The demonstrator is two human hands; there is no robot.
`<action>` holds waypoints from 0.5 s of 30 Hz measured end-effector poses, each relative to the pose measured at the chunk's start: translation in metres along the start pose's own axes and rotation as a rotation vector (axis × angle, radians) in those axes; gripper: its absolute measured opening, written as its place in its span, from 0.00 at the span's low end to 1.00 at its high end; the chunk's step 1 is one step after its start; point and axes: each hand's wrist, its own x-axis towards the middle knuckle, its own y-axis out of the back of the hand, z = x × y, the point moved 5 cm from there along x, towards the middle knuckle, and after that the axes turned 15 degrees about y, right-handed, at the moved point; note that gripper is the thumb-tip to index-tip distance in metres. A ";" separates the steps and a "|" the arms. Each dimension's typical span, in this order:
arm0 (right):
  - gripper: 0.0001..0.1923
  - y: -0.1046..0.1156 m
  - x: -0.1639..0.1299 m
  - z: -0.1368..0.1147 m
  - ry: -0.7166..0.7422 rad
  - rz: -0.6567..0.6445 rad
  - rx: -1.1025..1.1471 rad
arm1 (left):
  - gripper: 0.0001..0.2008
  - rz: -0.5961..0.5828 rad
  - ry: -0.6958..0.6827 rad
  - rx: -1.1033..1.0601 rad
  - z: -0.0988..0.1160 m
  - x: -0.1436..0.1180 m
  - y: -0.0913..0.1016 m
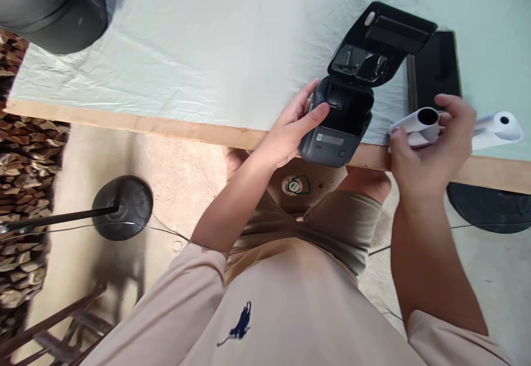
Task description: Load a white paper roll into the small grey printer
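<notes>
Seen from the head camera, a small dark printer (340, 120) is steadied at the near edge of the desk (186, 67) by the left hand (290, 131), fingers wrapped on its side and thumb at the rim of the empty bay, apparently so it cannot slide while its lid (379, 42) stands open. Meanwhile, a white paper roll (418, 125) is gripped in the right hand (431, 150) just right of the printer, hollow core facing the camera, with a second roll (498, 128) lying on the desk beyond it.
</notes>
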 end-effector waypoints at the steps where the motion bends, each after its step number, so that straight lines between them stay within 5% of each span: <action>1: 0.39 0.003 0.001 0.008 -0.077 0.056 0.083 | 0.42 -0.005 0.000 0.001 0.000 0.000 0.000; 5: 0.34 0.017 0.003 0.025 -0.573 0.072 0.683 | 0.44 -0.013 -0.005 0.000 0.001 0.002 0.001; 9: 0.26 0.037 0.007 -0.002 -0.723 -0.155 0.949 | 0.42 -0.013 -0.011 0.003 0.000 0.003 0.001; 12: 0.27 0.039 0.017 -0.021 -0.563 -0.152 0.971 | 0.42 -0.030 -0.027 -0.021 -0.001 0.003 0.001; 15: 0.34 0.033 0.040 -0.047 -0.078 -0.064 0.872 | 0.41 -0.045 -0.033 -0.064 -0.001 0.003 0.002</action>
